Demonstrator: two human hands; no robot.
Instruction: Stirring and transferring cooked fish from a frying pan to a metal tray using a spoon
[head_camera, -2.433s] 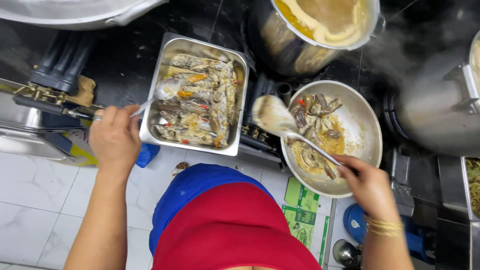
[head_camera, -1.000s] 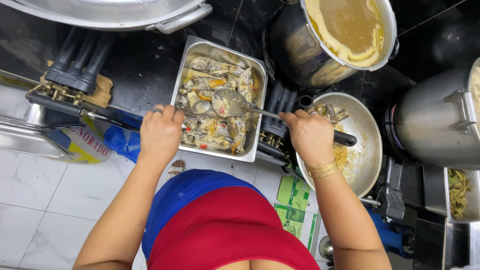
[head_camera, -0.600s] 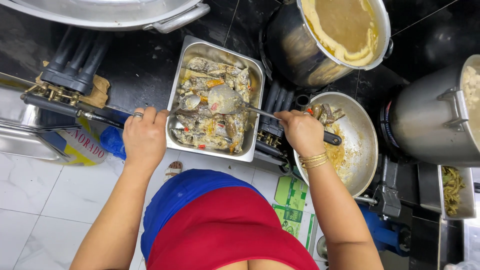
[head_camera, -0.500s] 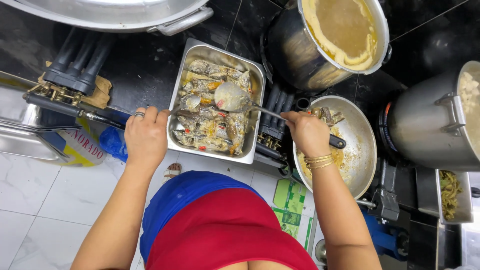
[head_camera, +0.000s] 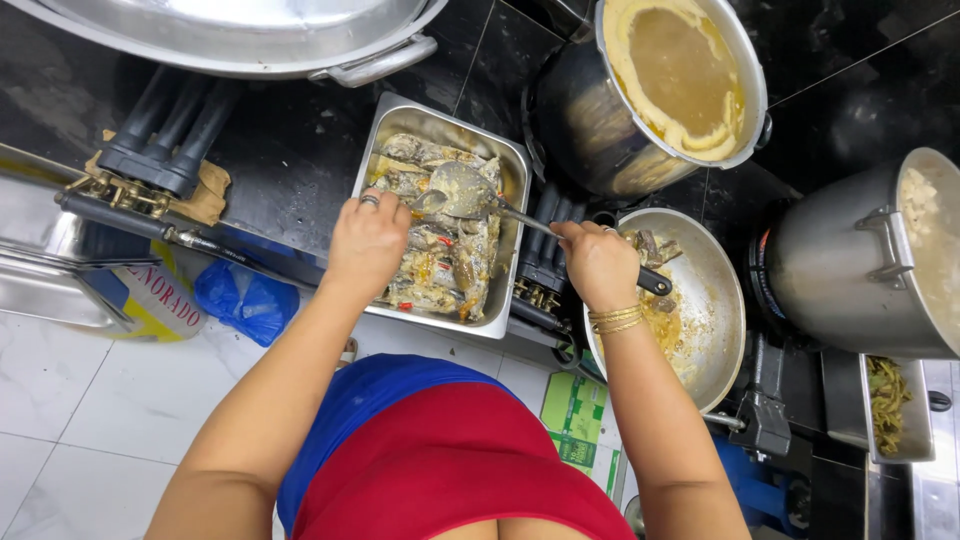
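A rectangular steel tray (head_camera: 508, 160) full of cooked fish pieces in yellowish sauce (head_camera: 440, 270) sits on the black stove top. My right hand (head_camera: 598, 262) grips the dark handle of a large metal spoon (head_camera: 462, 190), whose bowl hovers over the tray's far half. My left hand (head_camera: 366, 243) is over the tray's near left side, fingers curled around a small spoon (head_camera: 428, 201) whose tip meets the big spoon. A round wok (head_camera: 715, 300) with leftover fish and sauce lies under my right wrist.
A tall pot of brown-yellow broth (head_camera: 680, 75) stands behind the wok. A big steel pot (head_camera: 870, 260) is at the right, a wide steel pan (head_camera: 250, 35) at top left. Gas burner pipes (head_camera: 160, 135), a blue bag (head_camera: 240, 300) and a green box (head_camera: 575, 425) lie near the white tiled floor.
My right hand carried the big spoon from the wok across to the tray. My left hand moved from the tray's left edge to over the fish, its small spoon meeting the big spoon.
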